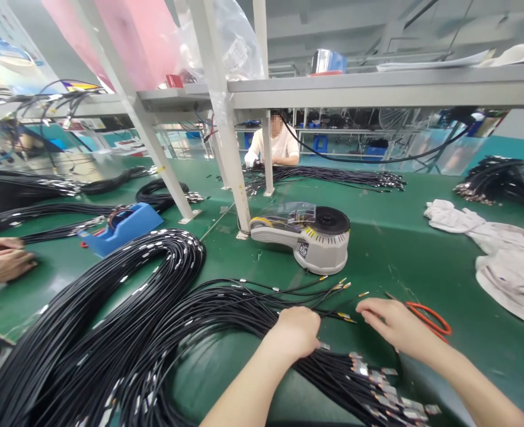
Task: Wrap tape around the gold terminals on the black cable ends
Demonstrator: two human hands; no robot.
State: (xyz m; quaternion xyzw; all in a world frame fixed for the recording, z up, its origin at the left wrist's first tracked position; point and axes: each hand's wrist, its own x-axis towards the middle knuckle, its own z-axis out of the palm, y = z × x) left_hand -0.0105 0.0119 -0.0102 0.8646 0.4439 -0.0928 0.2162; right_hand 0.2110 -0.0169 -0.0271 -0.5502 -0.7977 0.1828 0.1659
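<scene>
My left hand (300, 332) is closed over a bundle of black cables (226, 302), its fingers mostly hidden from this angle. My right hand (386, 320) is pinched beside it, with a yellow-tipped cable end (363, 295) showing at the fingertips; a dark strand hangs under this palm. Other loose cable ends with yellow tips (345, 317) lie between the hands. Below them, many cables end in silver connectors (389, 391). Orange-handled scissors (435, 320) lie just behind my right hand, partly covered by it.
A round tape dispenser (322, 249) stands ahead on the green table (390, 237). Thick cable coils (124, 296) and a blue tape holder (126, 228) are on the left, near another person's hands (4, 261). White gloves (506, 255) lie right. Shelf posts (226, 130) rise ahead; a co-worker (280, 142) sits opposite.
</scene>
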